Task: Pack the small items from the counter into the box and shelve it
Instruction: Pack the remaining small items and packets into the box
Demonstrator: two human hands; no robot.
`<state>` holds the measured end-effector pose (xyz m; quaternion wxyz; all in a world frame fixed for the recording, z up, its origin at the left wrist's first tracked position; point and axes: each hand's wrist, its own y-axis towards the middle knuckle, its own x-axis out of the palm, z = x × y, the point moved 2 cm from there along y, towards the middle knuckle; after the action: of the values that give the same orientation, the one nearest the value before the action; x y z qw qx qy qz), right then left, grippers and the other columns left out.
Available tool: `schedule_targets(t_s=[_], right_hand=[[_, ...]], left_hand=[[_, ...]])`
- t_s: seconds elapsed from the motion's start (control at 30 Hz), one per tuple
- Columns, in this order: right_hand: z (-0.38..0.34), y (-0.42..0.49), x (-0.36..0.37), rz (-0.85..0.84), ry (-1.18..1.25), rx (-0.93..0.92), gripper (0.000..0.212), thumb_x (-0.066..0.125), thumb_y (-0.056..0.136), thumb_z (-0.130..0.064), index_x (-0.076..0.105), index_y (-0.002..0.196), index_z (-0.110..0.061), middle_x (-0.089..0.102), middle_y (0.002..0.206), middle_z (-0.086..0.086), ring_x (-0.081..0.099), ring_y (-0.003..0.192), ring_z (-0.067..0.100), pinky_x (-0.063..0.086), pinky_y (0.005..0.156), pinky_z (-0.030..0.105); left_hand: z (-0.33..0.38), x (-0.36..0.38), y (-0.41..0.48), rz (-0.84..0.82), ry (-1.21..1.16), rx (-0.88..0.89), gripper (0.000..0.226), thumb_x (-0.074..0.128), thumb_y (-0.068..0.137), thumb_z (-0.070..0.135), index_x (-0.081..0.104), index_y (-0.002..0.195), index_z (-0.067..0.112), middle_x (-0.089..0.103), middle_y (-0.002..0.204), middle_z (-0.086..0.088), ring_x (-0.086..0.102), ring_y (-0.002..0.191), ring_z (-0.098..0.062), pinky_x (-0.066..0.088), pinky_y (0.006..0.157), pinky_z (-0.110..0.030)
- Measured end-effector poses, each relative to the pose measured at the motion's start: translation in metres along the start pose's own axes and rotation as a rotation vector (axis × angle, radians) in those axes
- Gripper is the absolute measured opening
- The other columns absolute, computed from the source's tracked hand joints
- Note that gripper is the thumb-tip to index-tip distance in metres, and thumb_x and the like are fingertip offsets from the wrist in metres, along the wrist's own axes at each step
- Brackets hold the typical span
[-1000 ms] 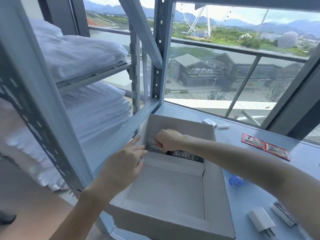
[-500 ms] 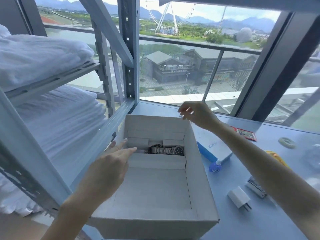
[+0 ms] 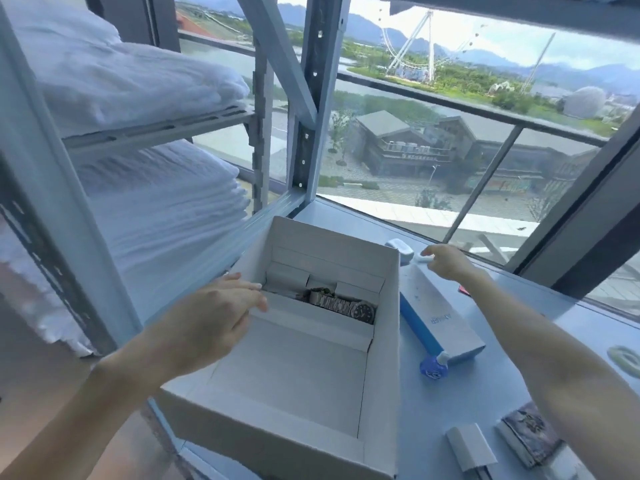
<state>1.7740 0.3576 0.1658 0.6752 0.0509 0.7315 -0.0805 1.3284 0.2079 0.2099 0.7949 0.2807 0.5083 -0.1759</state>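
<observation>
The open-topped box point(image 3: 384, 341) is set on the blue counter point(image 3: 450, 403), its left wall just beside the rack point(image 3: 311, 98) beam, with folded towels point(image 3: 156, 220) stacked further left. The left hand point(image 3: 207, 323) is laid on the box's left rim, fingers straight and together. A watch point(image 3: 343, 304) is seen in the box's far compartment. Past the box's far right corner the right hand point(image 3: 446, 261) is stretched to a small white item point(image 3: 424, 258); whether it is pinched cannot be told. Right of the box, a long carton point(image 3: 440, 317), a charger point(image 3: 469, 448) and a packet point(image 3: 530, 431) are spread out below the window point(image 3: 450, 133).
</observation>
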Motion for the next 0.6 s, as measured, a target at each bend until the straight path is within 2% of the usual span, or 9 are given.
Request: schedule_targets(t_s=[0.07,0.13,0.23,0.27,0.33,0.43,0.5,0.53,0.6], right_hand=[[0.007,0.016,0.006,-0.039,-0.060,-0.011,0.040,0.048,0.090,-0.007,0.051,0.128,-0.016,0.053,0.133,0.009,0.049,0.120,0.028,0.045,0.093,0.038],[0.013,0.030,0.012,-0.069,-0.091,-0.014,0.046,0.047,0.089,-0.005,0.046,0.134,-0.015,0.048,0.138,0.009,0.046,0.123,0.028,0.042,0.097,0.037],[0.021,0.046,0.024,-0.140,-0.116,-0.032,0.056,0.047,0.089,-0.003,0.034,0.142,-0.012,0.036,0.147,0.008,0.040,0.130,0.027,0.036,0.102,0.034],[0.023,0.050,0.028,-0.168,-0.121,-0.025,0.058,0.047,0.089,-0.003,0.031,0.143,-0.012,0.034,0.149,0.008,0.039,0.131,0.028,0.036,0.103,0.034],[0.024,0.053,0.031,-0.165,-0.165,-0.024,0.053,0.047,0.090,-0.007,0.035,0.141,-0.014,0.036,0.147,0.007,0.042,0.127,0.030,0.040,0.100,0.035],[0.025,0.045,0.035,-0.061,-0.327,-0.058,0.040,0.039,0.093,-0.007,0.048,0.130,-0.018,0.047,0.133,0.004,0.044,0.118,0.031,0.043,0.090,0.035],[0.022,0.035,0.033,-0.031,-0.345,-0.064,0.035,0.037,0.094,-0.009,0.053,0.124,-0.016,0.052,0.124,0.006,0.048,0.113,0.028,0.045,0.080,0.035],[0.019,0.028,0.029,-0.018,-0.306,-0.061,0.031,0.039,0.094,-0.014,0.056,0.120,-0.015,0.055,0.120,0.007,0.051,0.110,0.027,0.046,0.077,0.036],[0.008,0.013,0.010,0.037,-0.149,-0.073,0.027,0.044,0.094,-0.025,0.061,0.110,-0.012,0.062,0.112,0.010,0.057,0.098,0.028,0.048,0.076,0.036]], left_hand=[[0.003,-0.002,-0.003,0.024,0.053,0.019,0.027,0.054,0.087,0.009,0.066,0.105,0.025,0.062,0.118,0.009,0.046,0.123,-0.004,0.002,0.106,-0.002],[0.005,-0.004,-0.004,-0.008,0.119,0.030,0.024,0.057,0.085,0.012,0.068,0.102,0.024,0.067,0.107,0.010,0.055,0.111,-0.005,0.004,0.108,-0.006],[0.007,-0.004,-0.002,-0.041,0.181,0.014,0.025,0.053,0.086,0.014,0.068,0.103,0.024,0.068,0.100,0.013,0.057,0.102,-0.004,0.013,0.113,-0.016],[0.008,-0.004,-0.002,-0.041,0.194,0.008,0.025,0.051,0.086,0.015,0.068,0.103,0.024,0.068,0.100,0.013,0.057,0.101,-0.005,0.011,0.112,-0.015],[0.008,-0.002,-0.003,-0.047,0.207,-0.003,0.026,0.049,0.087,0.017,0.067,0.103,0.025,0.068,0.100,0.012,0.056,0.102,-0.005,0.004,0.111,-0.012],[0.008,-0.002,-0.001,-0.019,0.220,-0.007,0.026,0.048,0.088,0.018,0.068,0.103,0.026,0.068,0.099,0.011,0.056,0.104,-0.006,0.006,0.111,-0.012],[0.007,-0.003,-0.001,-0.017,0.205,-0.015,0.026,0.048,0.089,0.017,0.068,0.103,0.025,0.068,0.098,0.011,0.056,0.104,-0.008,0.017,0.112,-0.017],[0.007,-0.004,-0.002,-0.013,0.191,-0.020,0.026,0.048,0.089,0.016,0.068,0.103,0.024,0.068,0.097,0.010,0.057,0.104,-0.009,0.028,0.109,-0.023],[0.013,-0.008,-0.006,0.016,0.171,-0.041,0.025,0.050,0.088,0.015,0.069,0.102,0.024,0.067,0.095,0.008,0.059,0.099,-0.011,0.047,0.089,-0.031]])
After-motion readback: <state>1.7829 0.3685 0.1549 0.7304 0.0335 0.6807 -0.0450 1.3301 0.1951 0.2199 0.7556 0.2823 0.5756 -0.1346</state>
